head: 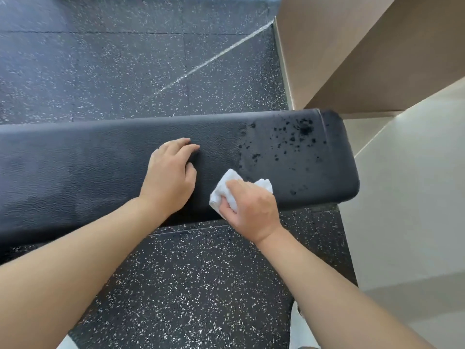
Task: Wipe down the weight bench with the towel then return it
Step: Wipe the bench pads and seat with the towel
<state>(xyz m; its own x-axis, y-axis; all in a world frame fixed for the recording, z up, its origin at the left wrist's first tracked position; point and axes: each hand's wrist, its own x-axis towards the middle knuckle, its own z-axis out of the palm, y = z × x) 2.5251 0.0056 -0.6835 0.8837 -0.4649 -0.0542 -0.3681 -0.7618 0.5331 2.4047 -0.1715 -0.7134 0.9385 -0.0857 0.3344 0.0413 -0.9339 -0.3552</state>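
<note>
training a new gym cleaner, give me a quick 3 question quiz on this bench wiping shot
1. True or false: the left hand holds the towel.
2. Multiple choice: where do the dark spots lie on the weight bench?
A. At its right end, near the wall
B. Under the left hand
C. At its left end
3. Fill in: the left hand rests on the bench ____ of the towel.

Key
1. False: the right hand grips the towel, and the left hand rests on the pad.
2. A
3. Left
</note>
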